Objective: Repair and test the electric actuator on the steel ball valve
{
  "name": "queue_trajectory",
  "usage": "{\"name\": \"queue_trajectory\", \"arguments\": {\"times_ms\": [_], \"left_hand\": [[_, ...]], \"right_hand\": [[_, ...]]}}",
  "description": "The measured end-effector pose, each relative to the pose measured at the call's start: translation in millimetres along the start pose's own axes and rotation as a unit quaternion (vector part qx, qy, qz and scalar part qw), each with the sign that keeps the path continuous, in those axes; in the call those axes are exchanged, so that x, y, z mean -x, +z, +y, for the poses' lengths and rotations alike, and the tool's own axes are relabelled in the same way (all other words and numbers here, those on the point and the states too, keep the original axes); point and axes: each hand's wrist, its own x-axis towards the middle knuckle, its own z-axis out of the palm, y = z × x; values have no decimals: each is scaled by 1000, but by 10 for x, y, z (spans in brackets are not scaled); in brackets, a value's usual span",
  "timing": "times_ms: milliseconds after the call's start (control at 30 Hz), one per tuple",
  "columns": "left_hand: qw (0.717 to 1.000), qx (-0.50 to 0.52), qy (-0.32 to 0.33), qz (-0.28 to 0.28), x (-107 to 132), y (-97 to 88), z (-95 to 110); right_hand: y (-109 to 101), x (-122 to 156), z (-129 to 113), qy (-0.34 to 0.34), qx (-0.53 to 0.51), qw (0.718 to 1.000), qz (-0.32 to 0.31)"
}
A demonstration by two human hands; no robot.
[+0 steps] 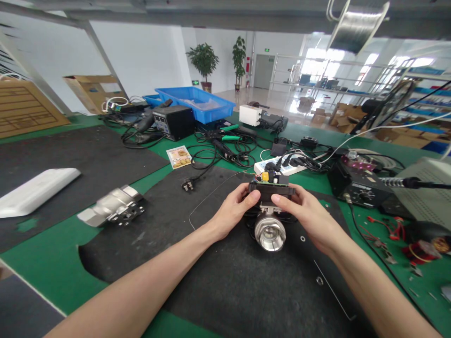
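Between my two hands is a black valve actuator [269, 193] with an exposed circuit board and a yellow component on top. Below it, a shiny metal ball valve [270, 233] is joined on, its round opening facing me. My left hand [235, 206] grips the actuator's left side, thumb on the front face. On the opposite side my right hand [306, 211] holds it the same way; the fingers of both hands are mostly hidden behind. A second metal ball valve [112, 205] lies on the mat to the left, apart from my hands.
A black mat [225, 286] covers the green bench. Behind the actuator sit a white power strip [282, 164], tangled cables and a blue bin [199, 101]. A black soldering station [359, 185] stands at right, near red wire pieces [391, 227]. A hex key [334, 291] and washers lie near my right forearm.
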Motion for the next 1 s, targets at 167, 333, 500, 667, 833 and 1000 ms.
{"name": "queue_trajectory", "arguments": {"times_ms": [167,333,500,667,833,1000], "left_hand": [[1000,-1,2,-1,6,11,10],[1000,-6,4,-1,8,5,19],[1000,-24,6,1,21,6,37],[999,-45,12,2,36,16,59],[998,-61,31,-2,75,39,51],[995,-86,48,-3,133,75,52]], "right_hand": [[-12,12,-7,3,7,1000,4],[-26,14,-14,4,7,1000,0],[-16,10,-14,5,17,1000,-2],[-93,26,-69,10,54,998,-27],[-338,100,-231,-12,131,989,-69],[-335,185,-394,-94,149,984,13]]}}
